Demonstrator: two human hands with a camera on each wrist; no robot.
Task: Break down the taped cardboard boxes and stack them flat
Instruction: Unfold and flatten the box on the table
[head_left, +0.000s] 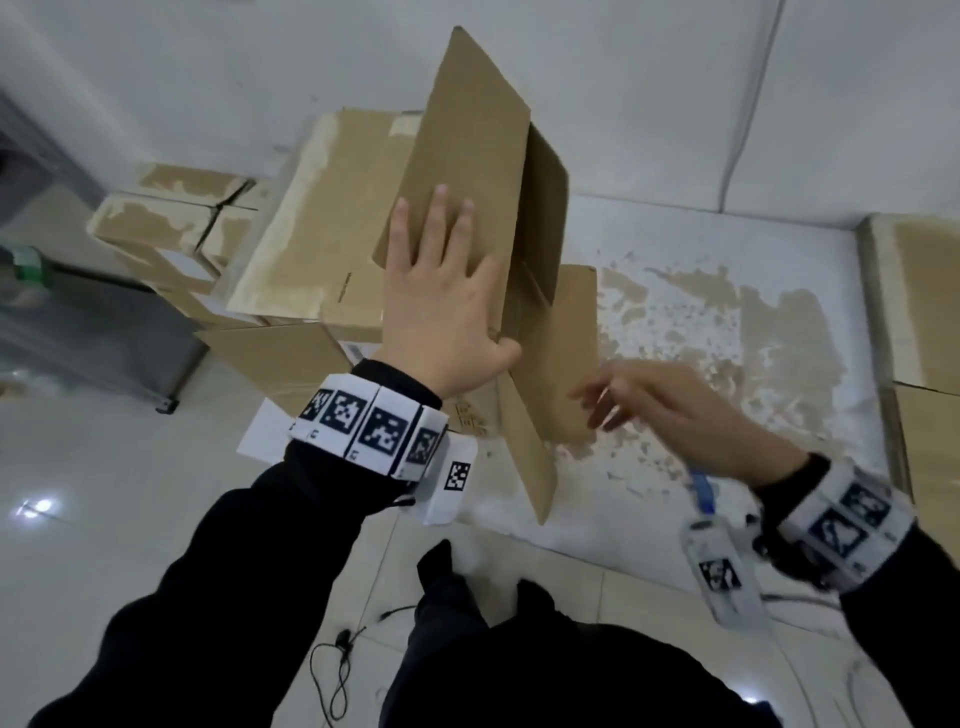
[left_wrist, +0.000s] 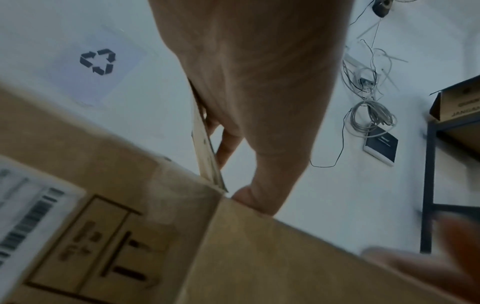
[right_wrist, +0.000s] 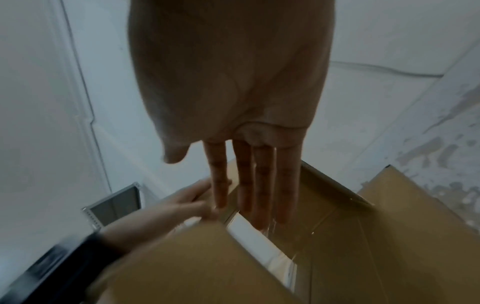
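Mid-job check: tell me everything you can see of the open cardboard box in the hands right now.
The cardboard box is plain brown corrugated board, opened out with flaps splayed, held tilted above the floor and not yet flat. One panel carries a white barcode label and printed handling symbols. Clear tape shows along an inner edge. The left hand presses flat on an outer panel; the right hand reaches with straight fingers to a lower flap.

White plastered wall (head_left: 623, 78) with a thin white cable (head_left: 748, 104) running down it; glossy pale tiled floor (head_left: 104, 493); dark metal shelf frame (left_wrist: 428, 185) at one side.
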